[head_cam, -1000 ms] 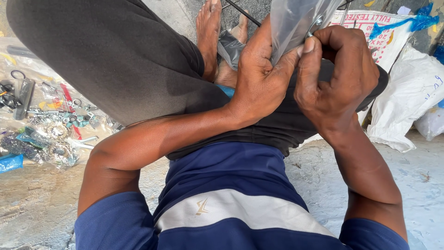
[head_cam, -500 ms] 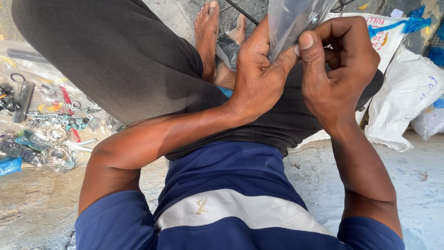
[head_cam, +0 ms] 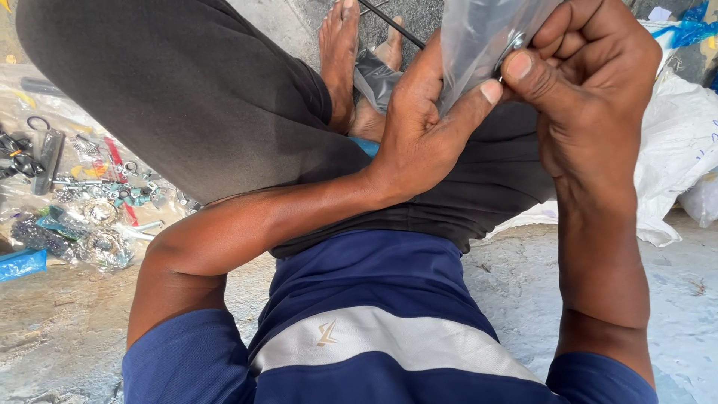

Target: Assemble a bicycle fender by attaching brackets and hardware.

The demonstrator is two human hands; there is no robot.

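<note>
Both my hands hold a small clear plastic bag [head_cam: 479,34] up near the top of the head view, above my crossed legs in dark trousers. My left hand [head_cam: 426,123] pinches the bag's lower edge between thumb and fingers. My right hand [head_cam: 587,75] grips the bag from the right, its thumb pressed against a small metal part [head_cam: 514,41] seen through the plastic. The bag's top is cut off by the frame edge.
On the concrete floor at the left lie several small metal parts, rings and plastic packets [head_cam: 82,209]. White sacks [head_cam: 673,150] rest at the right. My bare feet [head_cam: 344,52] and a thin black rod [head_cam: 393,22] are at the top.
Both hands and the bag have shifted slightly up and to the right in view; the right thumb has slid along the bag toward the metal part.
</note>
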